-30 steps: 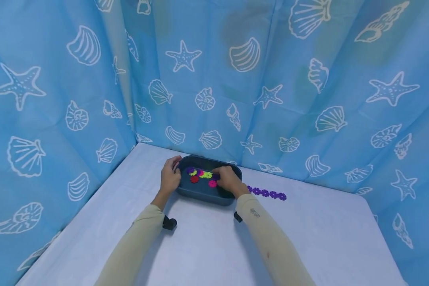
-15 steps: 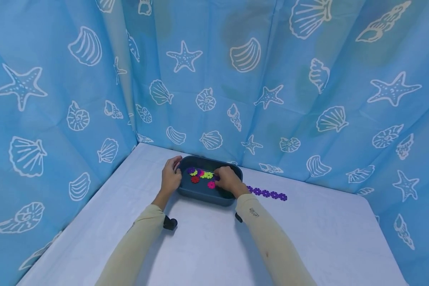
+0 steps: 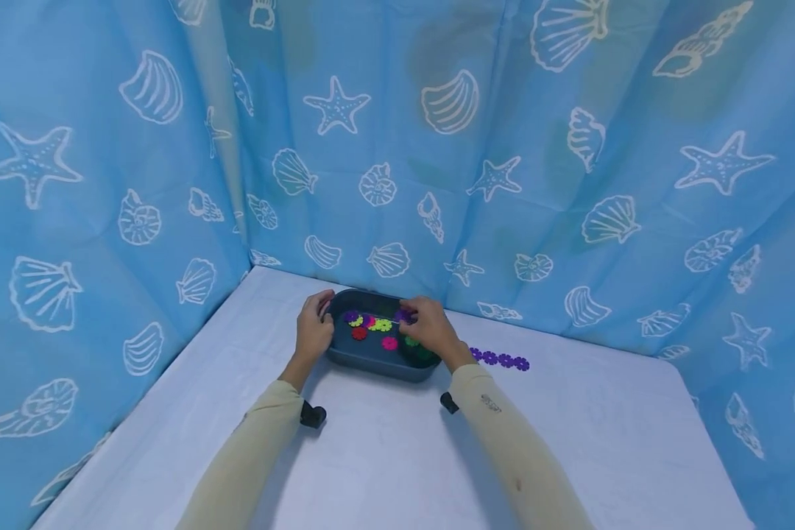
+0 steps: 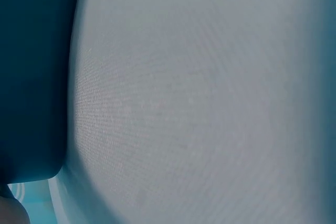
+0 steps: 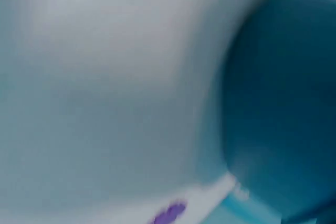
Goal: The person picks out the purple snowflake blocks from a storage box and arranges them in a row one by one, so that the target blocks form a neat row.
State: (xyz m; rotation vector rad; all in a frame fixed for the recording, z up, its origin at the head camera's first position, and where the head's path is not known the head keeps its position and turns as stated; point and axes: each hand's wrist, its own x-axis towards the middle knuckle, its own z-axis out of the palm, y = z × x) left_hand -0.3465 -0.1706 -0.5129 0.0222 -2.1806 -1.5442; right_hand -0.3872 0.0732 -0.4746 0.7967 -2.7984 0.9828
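Pinched a purple flower-shaped piece (image 3: 400,316) between thumb and fingers of the right hand (image 3: 430,324), at the right part of the dark tub (image 3: 377,363). Could not make out any contact between that piece and the tub's wall. Grasped the tub's left end with the left hand (image 3: 313,327), thumb toward the inside. Had green pieces (image 3: 424,354) inside the tub beneath the right hand, partly hidden by it. Had a pink piece (image 3: 389,343) by itself near the middle of the tub's floor, a red piece (image 3: 359,333) farther left, and behind these some yellow-green pieces (image 3: 383,324) in a mixed cluster. Had a row of purple pieces (image 3: 497,358) outside, right of the tub, edge to edge on the white cloth (image 3: 384,456), nearer end behind the right wrist. Wore pale sleeves (image 3: 517,434) and black fittings (image 3: 313,416) at the wrists. Saw mostly cloth and tub in both wrist views, blurred in the right one. Faced a blue curtain (image 3: 371,132) printed with white shells and starfish.
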